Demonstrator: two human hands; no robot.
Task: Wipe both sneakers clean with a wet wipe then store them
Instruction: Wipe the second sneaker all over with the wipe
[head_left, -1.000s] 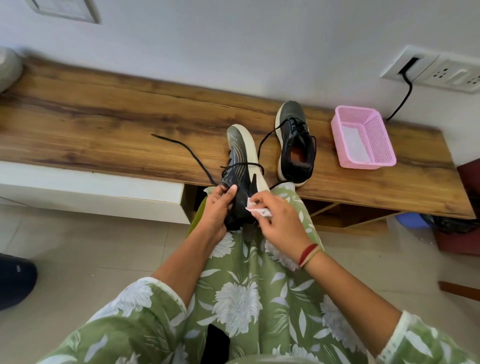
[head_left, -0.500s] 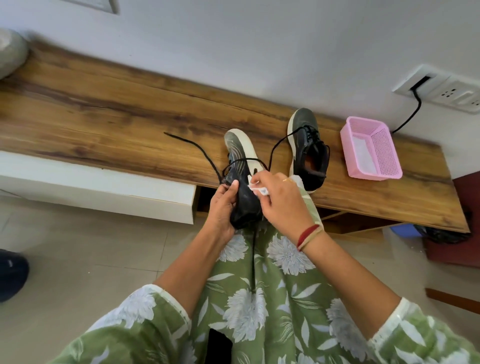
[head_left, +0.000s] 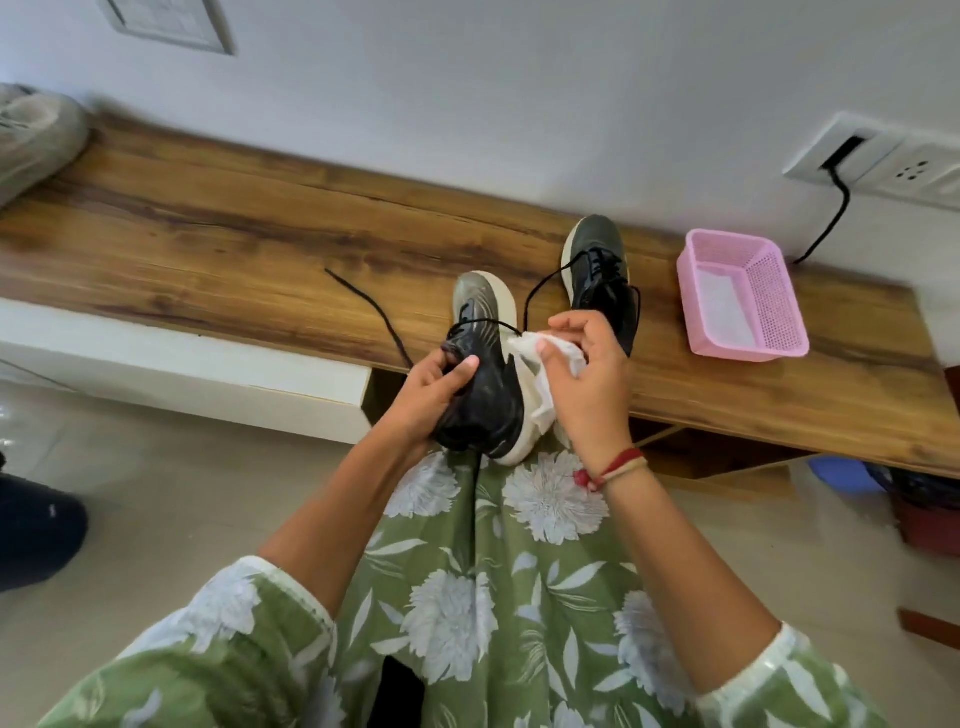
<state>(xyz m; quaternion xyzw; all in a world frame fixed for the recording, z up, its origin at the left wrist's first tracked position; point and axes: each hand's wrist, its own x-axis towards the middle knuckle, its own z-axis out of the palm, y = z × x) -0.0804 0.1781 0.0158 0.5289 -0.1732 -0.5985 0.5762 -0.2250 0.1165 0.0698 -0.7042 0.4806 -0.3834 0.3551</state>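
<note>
A black sneaker with a white sole (head_left: 491, 384) is tipped on its side over my lap, its toe resting on the wooden bench (head_left: 218, 249). My left hand (head_left: 434, 397) grips its heel and collar. My right hand (head_left: 587, 384) holds a crumpled white wet wipe (head_left: 540, 374) pressed against the sneaker's white sole edge. The second black sneaker (head_left: 600, 270) stands upright on the bench just behind my right hand, its laces loose.
A pink plastic basket (head_left: 779, 306) with a white sheet inside sits on the bench at the right. A black cable (head_left: 831, 218) runs from a wall socket. A grey item (head_left: 31, 135) lies at the bench's far left. Open shelf space shows under the bench.
My right hand has slid the wipe from the heel area forward along the sneaker's sole side. The sneaker has tilted further, showing more white sole. My left hand keeps its grip.
</note>
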